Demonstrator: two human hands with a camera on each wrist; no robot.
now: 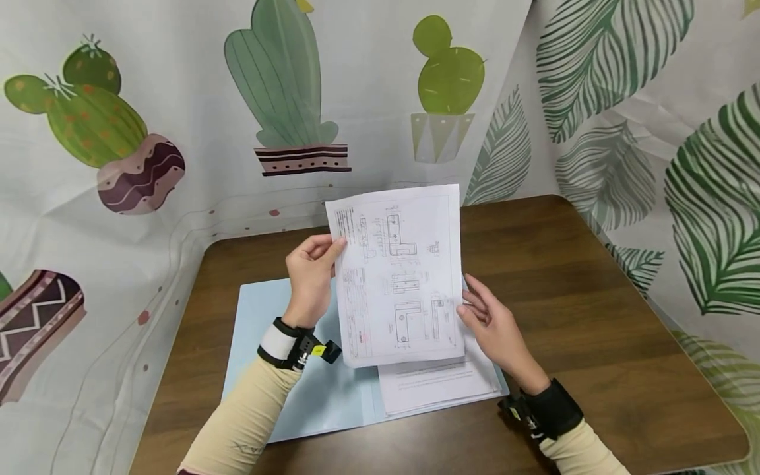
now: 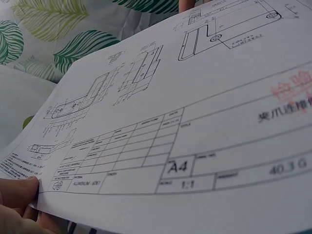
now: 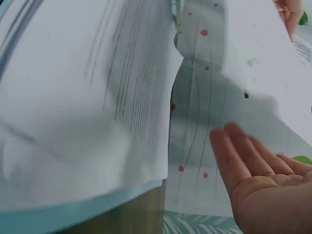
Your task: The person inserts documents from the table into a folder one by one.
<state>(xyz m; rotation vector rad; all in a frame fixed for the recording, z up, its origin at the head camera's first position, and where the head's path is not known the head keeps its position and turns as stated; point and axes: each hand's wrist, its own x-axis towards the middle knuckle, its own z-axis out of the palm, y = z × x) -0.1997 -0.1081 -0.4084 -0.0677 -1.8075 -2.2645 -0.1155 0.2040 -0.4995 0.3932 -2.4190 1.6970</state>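
A white sheet with a technical drawing (image 1: 380,284) is held up over an open light blue folder (image 1: 255,330). My left hand (image 1: 310,280) pinches the sheet's left edge between thumb and fingers. In the left wrist view, line drawings, a title block and a faint red stamp show on the drawing sheet (image 2: 126,136). Beside the sheet's right edge is my right hand (image 1: 499,336). Its fingers are extended in the right wrist view, with nothing gripped. Printed papers (image 1: 439,388) lie in the folder's right half, partly hidden by the raised sheet.
The brown wooden table (image 1: 534,264) carries the folder and ends at a rounded right corner. Behind it hangs a white cloth (image 1: 368,79) printed with cacti and leaves. Both wrists wear black straps with small cameras.
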